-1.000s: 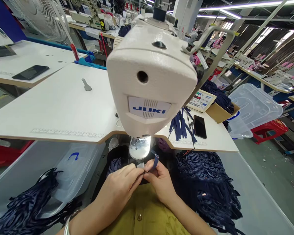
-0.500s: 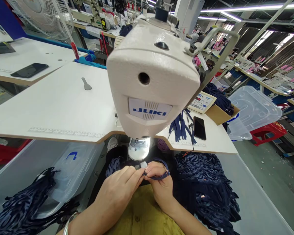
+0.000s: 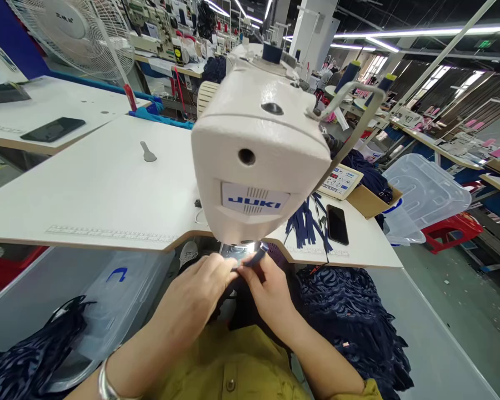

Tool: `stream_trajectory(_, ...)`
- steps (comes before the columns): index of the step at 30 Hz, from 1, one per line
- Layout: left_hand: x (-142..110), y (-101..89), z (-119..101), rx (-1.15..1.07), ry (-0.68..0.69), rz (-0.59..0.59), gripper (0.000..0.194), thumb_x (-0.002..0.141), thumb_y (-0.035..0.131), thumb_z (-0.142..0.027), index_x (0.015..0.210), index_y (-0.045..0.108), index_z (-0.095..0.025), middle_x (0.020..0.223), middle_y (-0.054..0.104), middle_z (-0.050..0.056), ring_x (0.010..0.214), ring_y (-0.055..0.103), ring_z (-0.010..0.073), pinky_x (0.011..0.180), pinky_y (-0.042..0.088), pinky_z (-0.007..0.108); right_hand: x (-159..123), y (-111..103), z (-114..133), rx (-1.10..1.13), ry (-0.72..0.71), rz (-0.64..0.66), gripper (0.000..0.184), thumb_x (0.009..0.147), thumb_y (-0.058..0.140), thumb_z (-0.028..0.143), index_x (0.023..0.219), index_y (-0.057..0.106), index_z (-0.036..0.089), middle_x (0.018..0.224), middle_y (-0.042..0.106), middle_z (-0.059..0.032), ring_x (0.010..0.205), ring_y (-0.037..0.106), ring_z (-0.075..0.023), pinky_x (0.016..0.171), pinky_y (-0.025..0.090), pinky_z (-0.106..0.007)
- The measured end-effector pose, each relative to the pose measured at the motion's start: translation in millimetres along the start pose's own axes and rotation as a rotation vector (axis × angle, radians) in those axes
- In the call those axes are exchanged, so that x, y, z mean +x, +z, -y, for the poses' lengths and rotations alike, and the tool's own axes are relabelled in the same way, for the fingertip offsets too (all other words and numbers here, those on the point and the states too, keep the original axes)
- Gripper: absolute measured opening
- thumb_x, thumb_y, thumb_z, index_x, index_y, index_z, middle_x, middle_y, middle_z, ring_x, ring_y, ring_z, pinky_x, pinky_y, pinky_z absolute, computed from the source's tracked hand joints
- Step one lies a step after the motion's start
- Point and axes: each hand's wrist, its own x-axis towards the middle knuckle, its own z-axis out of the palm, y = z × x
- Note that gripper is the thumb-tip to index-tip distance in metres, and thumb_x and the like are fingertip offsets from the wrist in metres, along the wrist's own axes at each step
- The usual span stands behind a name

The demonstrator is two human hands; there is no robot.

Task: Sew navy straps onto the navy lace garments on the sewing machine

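Under the head of a white JUKI sewing machine (image 3: 258, 144), both my hands meet at the lit needle area. A narrow navy fabric strap (image 3: 256, 256) runs between them, its looped end rising above my right fingers. My left hand (image 3: 200, 286) is closed, its fingertips pinching the strap at the left. My right hand (image 3: 269, 286) pinches the same strap between thumb and fingers, close beside the left fingertips. The sewing plate and needle are mostly hidden behind my fingers and the machine head.
Navy strips (image 3: 306, 225) and a phone (image 3: 337, 224) lie on the table right of the machine. A heap of navy straps (image 3: 354, 322) is at my right. A clear plastic bin (image 3: 120, 300) with more straps stands left. A flat grey tool (image 3: 148, 151) rests on the tabletop (image 3: 108, 183).
Both hands have moved up and forward with the strap, from near my lap to the machine's needle area. The white tag seen on the strap is now hidden. The view has shifted slightly.
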Motion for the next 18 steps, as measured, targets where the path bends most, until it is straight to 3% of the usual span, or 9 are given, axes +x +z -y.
stream_trajectory(4, -6.9, 10.1, 11.0, 0.093, 0.152, -0.106, 0.035, 0.097, 0.035, -0.018, 0.128, 0.050, -0.018, 0.116, 0.064, 0.008, 0.111, 0.056, 0.0186, 0.097, 0.037, 0.034, 9.7, 6.1, -0.9, -0.091, -0.008, -0.043, 0.009, 0.087, 0.054, 0.024, 0.096, 0.057, 0.023, 0.081, 0.054, 0.0013, 0.069, 0.049, -0.0138, 0.065, 0.042, -0.026)
stream_trajectory(6, -13.8, 15.2, 12.8, 0.065, 0.251, -0.092, 0.041, 0.095, 0.031, -0.012, 0.133, 0.046, -0.019, 0.119, 0.065, 0.005, 0.116, 0.054, 0.0154, 0.102, 0.034, 0.031, 11.2, 7.7, -3.2, -0.046, 0.039, -0.064, 0.013, 0.085, 0.056, 0.023, 0.097, 0.054, 0.023, 0.079, 0.049, 0.0019, 0.064, 0.044, -0.0130, 0.062, 0.041, -0.026)
stream_trajectory(8, -18.6, 19.6, 11.3, 0.068, 0.283, -0.101, 0.041, 0.093, 0.038, -0.011, 0.133, 0.046, -0.017, 0.118, 0.067, 0.006, 0.118, 0.055, 0.0158, 0.105, 0.032, 0.033, 13.1, 7.6, -6.0, 0.052, 0.088, -0.050, 0.016, 0.083, 0.058, 0.024, 0.097, 0.049, 0.022, 0.075, 0.045, 0.0035, 0.060, 0.041, -0.0118, 0.058, 0.040, -0.025)
stream_trajectory(12, -17.5, 22.6, 3.1, 0.095, 0.235, -0.157, 0.034, 0.090, 0.050, -0.012, 0.123, 0.055, -0.018, 0.113, 0.070, 0.005, 0.113, 0.060, 0.0186, 0.107, 0.025, 0.040, 22.5, 3.1, -13.1, 0.173, 0.096, -0.008, 0.009, 0.088, 0.050, 0.029, 0.094, 0.047, 0.022, 0.074, 0.044, 0.0047, 0.058, 0.041, -0.0103, 0.057, 0.039, -0.023)
stream_trajectory(18, -8.8, 21.1, -4.8, 0.095, 0.121, -0.205, 0.031, 0.092, 0.045, -0.013, 0.118, 0.059, -0.022, 0.111, 0.071, 0.000, 0.107, 0.063, 0.0177, 0.097, 0.027, 0.036, 45.8, -5.3, -18.7, -0.065, 0.015, -0.073, 0.006, 0.085, 0.049, 0.022, 0.085, 0.054, 0.020, 0.076, 0.056, 0.0017, 0.072, 0.052, -0.0146, 0.067, 0.041, -0.026)
